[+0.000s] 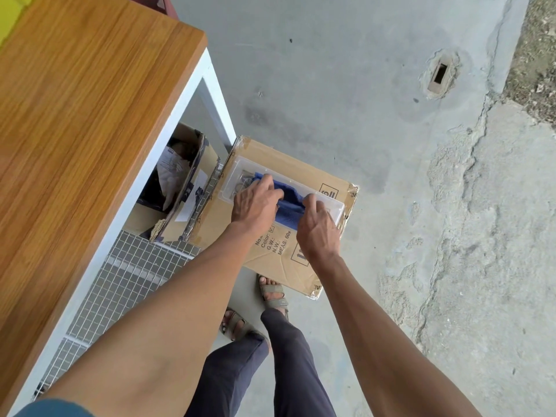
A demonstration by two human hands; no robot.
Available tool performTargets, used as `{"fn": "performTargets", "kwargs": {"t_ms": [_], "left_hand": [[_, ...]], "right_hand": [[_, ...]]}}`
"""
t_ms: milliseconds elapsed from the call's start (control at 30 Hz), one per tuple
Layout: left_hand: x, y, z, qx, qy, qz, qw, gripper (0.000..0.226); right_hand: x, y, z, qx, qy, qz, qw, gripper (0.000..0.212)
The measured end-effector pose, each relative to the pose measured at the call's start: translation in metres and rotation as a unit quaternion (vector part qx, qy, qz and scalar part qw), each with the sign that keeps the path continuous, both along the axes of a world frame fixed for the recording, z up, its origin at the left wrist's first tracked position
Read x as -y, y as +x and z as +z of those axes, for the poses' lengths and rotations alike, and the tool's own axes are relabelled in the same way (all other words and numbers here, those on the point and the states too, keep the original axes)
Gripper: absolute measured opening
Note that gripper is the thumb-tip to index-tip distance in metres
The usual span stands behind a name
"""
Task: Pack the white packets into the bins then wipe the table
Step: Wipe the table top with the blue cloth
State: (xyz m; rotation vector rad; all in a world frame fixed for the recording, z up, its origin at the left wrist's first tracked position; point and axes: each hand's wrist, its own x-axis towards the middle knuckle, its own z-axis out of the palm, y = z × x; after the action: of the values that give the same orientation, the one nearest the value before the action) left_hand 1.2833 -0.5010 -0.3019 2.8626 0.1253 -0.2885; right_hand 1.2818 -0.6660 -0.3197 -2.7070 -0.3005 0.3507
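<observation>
A clear plastic bin sits on top of a closed cardboard box on the floor, right of the wooden table. A blue cloth lies folded in the bin over some small items. My left hand rests on the cloth's left part with fingers curled over it. My right hand pinches the cloth's right end at the bin's near rim. No white packets show on the tabletop.
Under the table, a wire-mesh shelf carries an open cardboard box with papers and dark items. My sandalled feet stand just before the closed box. Cracked concrete floor with a small drain hole spreads to the right.
</observation>
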Motion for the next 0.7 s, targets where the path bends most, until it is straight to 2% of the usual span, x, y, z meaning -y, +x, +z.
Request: {"fn": "performTargets", "kwargs": {"t_ms": [133, 300, 367, 433, 500, 600, 700], "left_hand": [[-0.001, 0.003, -0.003, 0.012, -0.016, 0.020, 1.000, 0.024], [-0.002, -0.004, -0.007, 0.006, -0.025, 0.045, 0.999, 0.062], [-0.003, -0.007, -0.004, -0.004, -0.043, 0.037, 0.998, 0.072], [-0.006, -0.009, 0.005, -0.017, -0.057, 0.029, 0.998, 0.076], [-0.010, -0.010, 0.019, -0.022, -0.063, 0.033, 0.997, 0.065], [-0.019, -0.011, 0.044, -0.013, -0.053, 0.051, 0.997, 0.035], [-0.028, -0.020, 0.076, -0.009, -0.077, 0.087, 0.993, 0.030]], "right_hand": [[-0.001, 0.009, 0.000, 0.017, 0.039, -0.034, 0.999, 0.040], [0.004, 0.007, -0.001, 0.070, 0.125, 0.002, 0.990, 0.034], [0.005, 0.002, 0.009, 0.037, 0.184, -0.008, 0.982, 0.032], [0.003, 0.002, 0.024, -0.043, 0.240, -0.052, 0.968, 0.031], [0.000, 0.002, 0.041, -0.106, 0.281, -0.088, 0.950, 0.030], [-0.005, 0.005, 0.071, -0.150, 0.314, -0.110, 0.931, 0.028], [-0.006, 0.009, 0.107, -0.171, 0.354, -0.131, 0.910, 0.027]]}}
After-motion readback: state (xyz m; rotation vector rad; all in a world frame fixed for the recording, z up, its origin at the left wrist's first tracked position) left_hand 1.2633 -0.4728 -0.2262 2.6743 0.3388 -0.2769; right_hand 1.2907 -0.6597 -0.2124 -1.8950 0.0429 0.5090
